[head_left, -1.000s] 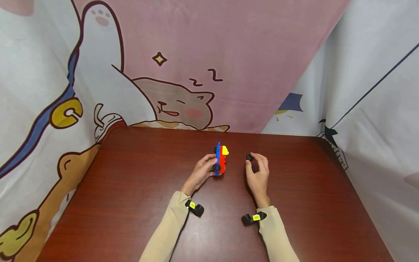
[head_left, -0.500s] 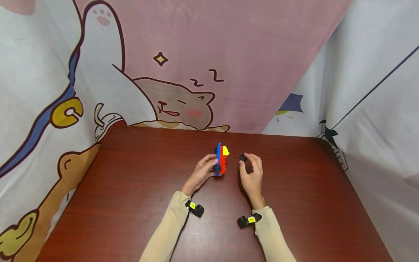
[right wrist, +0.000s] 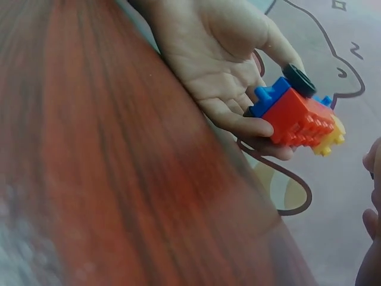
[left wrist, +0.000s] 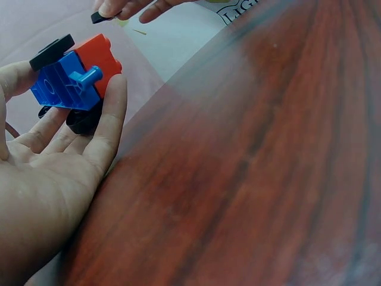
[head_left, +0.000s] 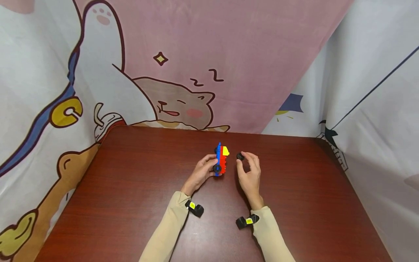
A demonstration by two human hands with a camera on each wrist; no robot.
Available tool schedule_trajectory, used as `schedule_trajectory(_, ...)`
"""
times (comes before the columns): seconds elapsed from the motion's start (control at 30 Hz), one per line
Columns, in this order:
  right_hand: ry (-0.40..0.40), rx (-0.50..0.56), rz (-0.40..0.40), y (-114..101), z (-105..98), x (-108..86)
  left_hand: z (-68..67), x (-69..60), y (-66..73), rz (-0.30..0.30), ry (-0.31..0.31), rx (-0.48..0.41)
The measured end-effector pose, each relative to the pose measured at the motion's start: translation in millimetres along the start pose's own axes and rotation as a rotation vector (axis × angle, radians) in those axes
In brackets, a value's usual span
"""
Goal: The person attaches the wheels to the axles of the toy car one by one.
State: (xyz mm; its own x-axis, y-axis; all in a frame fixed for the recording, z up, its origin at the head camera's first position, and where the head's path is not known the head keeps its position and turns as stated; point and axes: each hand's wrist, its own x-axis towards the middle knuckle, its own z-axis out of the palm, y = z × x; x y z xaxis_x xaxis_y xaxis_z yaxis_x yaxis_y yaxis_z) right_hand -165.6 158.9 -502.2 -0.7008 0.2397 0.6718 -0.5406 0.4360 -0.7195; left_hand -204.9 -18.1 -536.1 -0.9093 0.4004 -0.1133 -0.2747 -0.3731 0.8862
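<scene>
My left hand (head_left: 199, 174) grips a toy building-block car (head_left: 222, 162) with a blue base, red bricks and a yellow brick at its far end. The car is on its side, with its studs to the right. Black wheels (left wrist: 83, 120) show on it, and a blue peg (left wrist: 89, 77) sticks out of its near end in the left wrist view. To the right, my right hand (head_left: 251, 178) pinches a small black wheel (head_left: 240, 156) between thumb and fingers, a short gap from the car. In the right wrist view only the edge of the right hand (right wrist: 370, 226) shows.
Beneath both hands lies a dark reddish wooden table (head_left: 137, 203). A printed cloth (head_left: 255, 65) hangs behind its far edge, and pale cloth (head_left: 379, 145) hangs at the right. A black camera (head_left: 195, 209) is strapped to the left wrist, another camera (head_left: 246, 221) to the right.
My right hand has moved left with the wheel, closer to the car. The left hand and the car have stayed almost still.
</scene>
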Motion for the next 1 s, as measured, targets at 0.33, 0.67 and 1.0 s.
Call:
schedule_trajectory(0.33,-0.030,0.023,-0.030,-9.3,5.6,3.6,-1.2,0.3,0.1,0.005,-0.008,0.015)
schedule_trajectory(0.67,-0.066,0.035,-0.019,-19.3,14.8,6.1,-3.0,0.9,0.5,0.018,-0.012,0.017)
schedule_trajectory(1.0,-0.089,0.043,-0.021,-23.2,23.3,7.3,-1.4,1.8,-2.1,0.014,-0.016,0.015)
